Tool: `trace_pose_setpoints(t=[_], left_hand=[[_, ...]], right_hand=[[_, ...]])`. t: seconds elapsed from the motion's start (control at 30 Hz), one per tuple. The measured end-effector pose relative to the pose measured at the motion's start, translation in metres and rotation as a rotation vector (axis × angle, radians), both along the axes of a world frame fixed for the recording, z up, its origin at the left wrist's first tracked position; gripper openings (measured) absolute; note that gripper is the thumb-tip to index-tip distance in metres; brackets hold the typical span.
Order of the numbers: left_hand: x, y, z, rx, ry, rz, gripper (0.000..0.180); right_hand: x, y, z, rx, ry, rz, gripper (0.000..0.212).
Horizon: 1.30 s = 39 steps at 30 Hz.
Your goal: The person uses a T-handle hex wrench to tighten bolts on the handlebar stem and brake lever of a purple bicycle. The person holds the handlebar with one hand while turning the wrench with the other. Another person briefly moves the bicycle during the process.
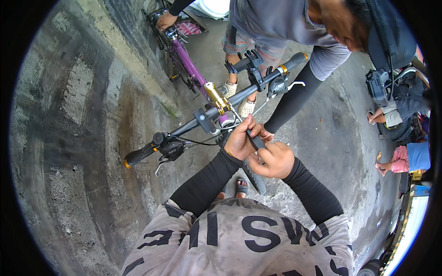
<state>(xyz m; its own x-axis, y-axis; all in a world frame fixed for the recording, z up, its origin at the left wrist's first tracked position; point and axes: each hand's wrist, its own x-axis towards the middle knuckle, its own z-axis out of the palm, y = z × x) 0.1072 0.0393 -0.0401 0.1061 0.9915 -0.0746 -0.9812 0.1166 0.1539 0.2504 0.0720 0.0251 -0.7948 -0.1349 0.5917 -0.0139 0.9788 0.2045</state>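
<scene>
Both my hands are together just in front of the bicycle's handlebar (239, 95). A flat black strip (256, 140) runs between them. My left hand (238, 141) has its fingers closed around the strip's upper part. Against its lower end, my right hand (272, 161) is curled with fingers bent in. A co-worker's hand (264, 133) reaches in right behind mine, its fingers partly hidden. Beside my left hand are the gold stem (216, 98) and thin cables. Below my hands, the front wheel (254, 178) shows in part.
The purple frame (189, 62) extends away to the upper left, where the co-worker's other hand (165, 21) rests near the saddle. A phone holder (248, 66) and brake lever (297, 84) sit on the bar's right half. A concrete wall (69, 115) stands left; people and a motorbike wheel (396, 130) are right.
</scene>
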Motion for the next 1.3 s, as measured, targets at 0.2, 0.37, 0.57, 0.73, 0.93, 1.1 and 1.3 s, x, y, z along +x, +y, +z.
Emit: trace_pose_setpoints(t=[0.2,0.37,0.57,0.73,0.93,1.1,1.3], left_hand=[[0.000,0.002,-0.012,0.063,-0.083,0.010,0.034],[-0.001,-0.003,0.004,-0.071,-0.050,0.064,0.033],[0.001,0.002,-0.003,-0.048,-0.164,0.072,0.033],[-0.001,0.009,0.006,-0.044,-0.277,0.077,0.034],[0.000,0.006,0.010,-0.062,-0.286,0.088,0.034],[0.002,0.002,-0.008,-0.085,-0.078,0.076,0.034],[0.000,0.005,0.016,-0.156,-0.341,0.095,0.030]], right_hand=[[-0.008,-0.026,-0.034,-0.756,0.470,-0.253,0.043],[-0.015,-0.043,-0.041,-1.363,0.622,-0.398,0.059],[-0.017,-0.043,-0.032,-1.575,0.678,-0.346,0.053],[-0.016,-0.036,0.000,-1.370,0.388,-0.427,0.035],[-0.012,-0.030,-0.005,-1.135,0.310,-0.408,0.029],[-0.005,-0.033,-0.049,-1.035,0.345,-0.365,0.023],[-0.022,-0.035,0.011,-1.155,0.377,-0.409,0.024]])
